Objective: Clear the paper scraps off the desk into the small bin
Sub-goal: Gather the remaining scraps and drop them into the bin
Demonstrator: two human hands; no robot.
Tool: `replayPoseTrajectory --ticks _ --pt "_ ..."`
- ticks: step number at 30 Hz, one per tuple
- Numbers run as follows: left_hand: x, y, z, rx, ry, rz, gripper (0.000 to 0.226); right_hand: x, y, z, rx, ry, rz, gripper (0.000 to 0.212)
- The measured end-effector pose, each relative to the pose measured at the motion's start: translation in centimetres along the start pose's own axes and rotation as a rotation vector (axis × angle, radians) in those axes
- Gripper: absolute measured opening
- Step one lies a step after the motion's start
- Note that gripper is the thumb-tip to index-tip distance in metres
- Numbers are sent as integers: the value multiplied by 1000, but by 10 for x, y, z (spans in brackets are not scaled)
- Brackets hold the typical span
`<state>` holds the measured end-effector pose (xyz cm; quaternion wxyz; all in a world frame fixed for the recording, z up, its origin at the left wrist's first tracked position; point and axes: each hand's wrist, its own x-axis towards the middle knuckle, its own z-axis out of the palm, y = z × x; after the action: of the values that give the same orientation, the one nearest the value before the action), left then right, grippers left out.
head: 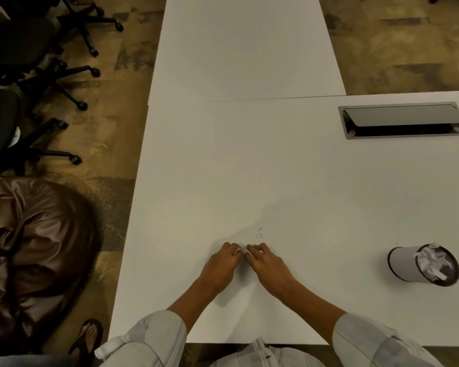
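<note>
Lower centre: left hand (221, 263) and right hand (266, 261) meet fingertip to fingertip, pinched together on a scrap wad (241, 249) to gather it off the desk (302, 181); stray bits (259, 233) just beyond; bin (423, 264) lower right, already holding paper.

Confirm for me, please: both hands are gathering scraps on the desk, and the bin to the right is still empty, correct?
Not quite. In the head view the bin already holds paper. The rest stands: the left hand and right hand are gathering scraps on the desk, with the bin to the right.
</note>
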<state>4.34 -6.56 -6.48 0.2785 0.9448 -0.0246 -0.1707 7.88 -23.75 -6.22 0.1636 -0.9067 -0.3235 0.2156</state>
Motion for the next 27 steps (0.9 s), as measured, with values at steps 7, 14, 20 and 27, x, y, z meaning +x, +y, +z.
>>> replayPoseTrajectory --ticks 7,14,20,27 --pt "11 7 -1 -72 64 -70 19 12 11 -2 -5 39 50 25" --pt "23 20 -29 -211 224 -121 13 3 19 -23 601 280 429 15" --pt "41 46 -47 -326 322 -137 10 -27 36 -54 800 383 545 15" --pt "77 123 -50 -390 284 -52 9 -99 75 -115 982 603 663 4"
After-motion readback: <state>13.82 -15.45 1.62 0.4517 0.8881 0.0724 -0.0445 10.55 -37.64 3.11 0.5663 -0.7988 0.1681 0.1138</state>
